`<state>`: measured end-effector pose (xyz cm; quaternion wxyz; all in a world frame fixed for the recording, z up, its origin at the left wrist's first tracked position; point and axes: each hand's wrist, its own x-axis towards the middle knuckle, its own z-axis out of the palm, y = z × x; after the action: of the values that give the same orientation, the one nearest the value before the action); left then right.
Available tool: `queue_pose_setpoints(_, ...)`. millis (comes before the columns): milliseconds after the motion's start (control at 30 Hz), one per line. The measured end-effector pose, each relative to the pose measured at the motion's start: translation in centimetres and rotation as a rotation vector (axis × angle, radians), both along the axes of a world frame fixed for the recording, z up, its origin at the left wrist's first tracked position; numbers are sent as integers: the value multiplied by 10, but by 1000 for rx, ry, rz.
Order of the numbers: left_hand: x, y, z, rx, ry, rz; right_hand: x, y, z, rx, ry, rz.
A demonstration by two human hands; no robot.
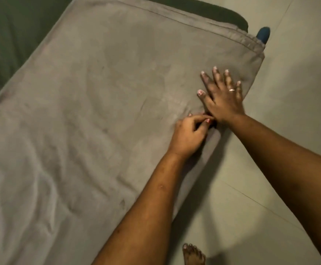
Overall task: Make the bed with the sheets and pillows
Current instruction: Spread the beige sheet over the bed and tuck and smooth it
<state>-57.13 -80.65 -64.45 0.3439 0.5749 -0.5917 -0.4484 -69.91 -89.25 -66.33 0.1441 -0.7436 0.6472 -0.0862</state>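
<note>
Pale floor tiles (289, 131) ran along the right side of the bed (12, 35), whose dark green cover showed at the top and left. A grey sheet (98, 92) lay spread over most of it, its hemmed end toward the far corner and its long side draped over the near edge. Soft creases showed toward the lower left. No pillow was in view. A blue object (263, 34) stood on the floor just beyond the far corner, and a bare foot (193, 254) was planted close to the bed.

The right hand (222, 94) lay palm down on the sheet near the edge, its fingers (216, 75) straight and spread, a ring (231, 90) on one. The left hand (188, 132) sat just below it, touching its heel, with curled fingers (203, 117) and thumb pinching a small fold of sheet at the edge.

The step looked to be smoothing and squaring this side of the sheet. To do it well, the flat hand would best have served as an anchor, pressing lightly so the cloth above did not shift while the pinching hand drew the fold outward and down over the edge. The pull needed to be gentle and square to the side. A diagonal tug would likely have skewed the hem at the far corner. Working down toward the creased end in short stretches seemed the safest course.
</note>
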Motion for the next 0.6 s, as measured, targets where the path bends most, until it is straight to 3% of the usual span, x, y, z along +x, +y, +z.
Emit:
queue_pose_setpoints(67, 14, 10, 1, -47, 103, 204, -13, 0, -7, 50, 60, -117)
queue_pose_setpoints(200, 67, 43, -3, -190, -152, 510, -5, 1, 5, 59, 119, -396)
queue_pose_setpoints(300, 118, 78, -14, -131, -442, 541, 57, 27, 10, -84, 127, -160)
queue_pose_setpoints(433, 196, 139, -22, 131, -767, 524, 173, 93, 4, -47, 106, 204)
queue_pose_setpoints(600, 281, 213, -24, 335, -915, 519, 285, 180, -6, 6, 119, 408)
